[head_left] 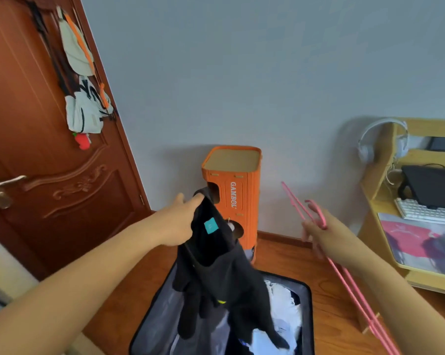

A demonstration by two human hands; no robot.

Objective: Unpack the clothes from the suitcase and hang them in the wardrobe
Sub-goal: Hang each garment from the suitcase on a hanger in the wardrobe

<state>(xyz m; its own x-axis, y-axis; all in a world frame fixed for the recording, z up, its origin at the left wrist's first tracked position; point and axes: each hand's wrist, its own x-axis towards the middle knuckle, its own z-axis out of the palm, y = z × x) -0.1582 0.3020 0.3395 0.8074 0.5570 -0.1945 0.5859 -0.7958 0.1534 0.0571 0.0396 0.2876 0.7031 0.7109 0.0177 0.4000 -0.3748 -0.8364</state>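
My left hand (pixel 176 222) grips a black garment (pixel 224 272) near its collar and holds it up; a teal label shows inside the neck. The garment hangs down over the open suitcase (pixel 149 319) on the floor. White and pale clothes (pixel 282 311) lie in the suitcase's right half. My right hand (pixel 323 235) holds pink plastic hangers (pixel 349 278) by the hook end, to the right of the garment and apart from it. The hangers slant from upper left to lower right. No wardrobe is in view.
An orange cardboard tower (pixel 235 190) stands against the wall behind the suitcase. A brown door (pixel 37 162) with hanging bags is at left. A wooden desk (pixel 385 201) with laptop, keyboard and headphones stands at right. Wooden floor surrounds the suitcase.
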